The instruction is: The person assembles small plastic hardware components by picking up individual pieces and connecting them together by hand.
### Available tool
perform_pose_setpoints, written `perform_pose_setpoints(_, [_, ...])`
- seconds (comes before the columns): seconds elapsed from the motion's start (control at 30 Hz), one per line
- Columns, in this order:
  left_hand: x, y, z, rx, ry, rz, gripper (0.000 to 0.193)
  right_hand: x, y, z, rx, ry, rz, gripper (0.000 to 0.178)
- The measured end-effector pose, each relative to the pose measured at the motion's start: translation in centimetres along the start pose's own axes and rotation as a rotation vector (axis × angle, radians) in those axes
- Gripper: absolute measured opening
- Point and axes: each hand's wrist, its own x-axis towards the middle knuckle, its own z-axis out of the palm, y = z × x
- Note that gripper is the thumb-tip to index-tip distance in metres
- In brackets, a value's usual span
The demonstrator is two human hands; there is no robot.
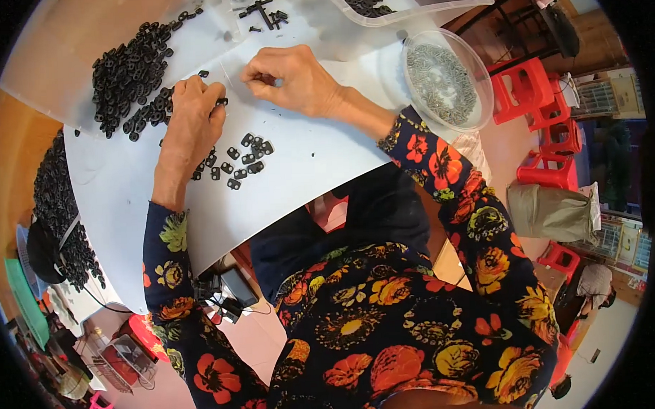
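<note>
My left hand is closed over the white tabletop, with a small black plastic piece between thumb and fingertips. To its right, my right hand has thumb and fingers pinched together; whatever they hold, if anything, is too small to make out. Below the hands lies a loose group of small black pieces, each with holes in it. A larger heap of black oval pieces spreads beyond my left hand, and a few of them trail down toward it.
At the right table edge a round clear tub holds many small metal parts. A clear plastic bin stands at the far side, near black stick-like parts. More black pieces lie beyond the left edge. Red stools stand right.
</note>
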Motion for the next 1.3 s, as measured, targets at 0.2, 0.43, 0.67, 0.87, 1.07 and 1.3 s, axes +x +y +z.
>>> perform_pose_setpoints(0.2, [0.3,0.0,0.4,-0.045,0.005,-0.051,0.012,-0.5,-0.1,0.2,0.025,0.073,-0.025,0.007])
perform_pose_setpoints(0.43, [1.4,2.6,0.9,-1.051,0.090,-0.547,0.011,-0.8,-0.1,-0.2,0.393,0.063,0.263,0.008])
perform_pose_setpoints(0.67, [1.5,2.2,2.1,-1.364,0.058,-0.595,0.010,-0.5,-0.1,-0.4,0.441,0.023,0.309,0.012])
perform_pose_setpoints(0.87, [1.1,2.2,2.4,-1.504,0.133,-0.566,0.010,-0.4,-0.1,-0.4,0.426,0.077,0.288,0.016])
perform_pose_setpoints(1.07, [1.2,2.6,2.7,-1.501,0.143,-0.581,0.011,-0.5,0.1,-0.1,0.450,0.093,0.303,0.019])
perform_pose_setpoints(1.3, [1.0,2.6,2.8,-1.528,0.149,-0.576,0.011,-0.5,0.3,0.1,0.489,0.093,0.304,0.018])
